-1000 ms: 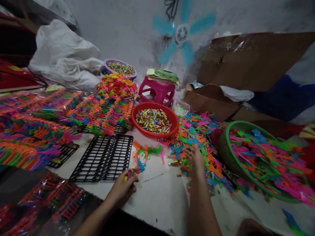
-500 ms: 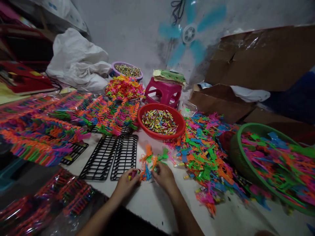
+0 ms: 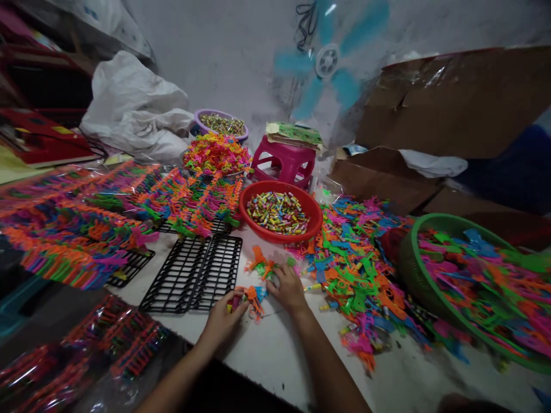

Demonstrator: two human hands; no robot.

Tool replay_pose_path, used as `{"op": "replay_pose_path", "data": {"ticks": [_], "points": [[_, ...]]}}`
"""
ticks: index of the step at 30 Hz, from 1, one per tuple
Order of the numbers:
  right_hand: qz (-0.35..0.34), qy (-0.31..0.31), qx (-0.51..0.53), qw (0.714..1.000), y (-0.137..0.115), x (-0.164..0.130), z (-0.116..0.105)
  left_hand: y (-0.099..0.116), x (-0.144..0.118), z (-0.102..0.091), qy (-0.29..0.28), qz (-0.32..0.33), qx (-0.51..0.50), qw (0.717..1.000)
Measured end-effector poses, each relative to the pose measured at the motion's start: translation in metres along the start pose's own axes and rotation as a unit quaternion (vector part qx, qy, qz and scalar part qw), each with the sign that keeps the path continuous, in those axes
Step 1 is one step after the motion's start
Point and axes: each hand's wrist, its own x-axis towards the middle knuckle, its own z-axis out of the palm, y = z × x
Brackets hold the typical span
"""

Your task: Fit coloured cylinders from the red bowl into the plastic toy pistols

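Small plastic toy pieces [image 3: 253, 295], orange, blue and pink, are being pinched low center of the frame on the white table [image 3: 275, 350], fingers of left hand [image 3: 224, 321] curled around them. Right hand [image 3: 287, 287] is being kept half closed, fingertips touching the pieces, beside the black grids [image 3: 193, 274].

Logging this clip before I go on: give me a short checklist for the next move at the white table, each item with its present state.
1. Left hand holds small coloured pieces: ok, fingers closed on them.
2. Right hand at the small cluster of toys: ok, it touches the cluster; a firm grip cannot be told.
3. Black grids free in front of the left hand: ok, their near ends are bare.
4. Red bowl stocked: ok, full of small coloured sticks.
5. Toy pile beside the right hand: ok.
6. Green basket upright: not ok, it tilts.
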Motion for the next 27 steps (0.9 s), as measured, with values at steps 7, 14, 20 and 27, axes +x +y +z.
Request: {"op": "replay_pose_path", "data": {"ticks": [7, 14, 20, 27], "points": [[0.064, 0.026, -0.006, 0.998, 0.023, -0.015, -0.003, 0.008, -0.002, -0.005, 0.035, -0.017, -0.001, 0.999], [0.100, -0.069, -0.001, 0.993, 0.020, -0.009, -0.020, 0.017, -0.008, 0.009, -0.055, -0.035, -0.081, 0.995], [0.105, -0.007, 0.034, 0.994, 0.032, -0.010, -0.022, 0.018, -0.012, 0.007, -0.053, -0.076, -0.124, 0.988], [0.238, 0.155, 0.234, 0.930, 0.011, -0.015, -0.031, 0.026, -0.011, 0.010, -0.053, -0.084, -0.109, 0.989]]}}
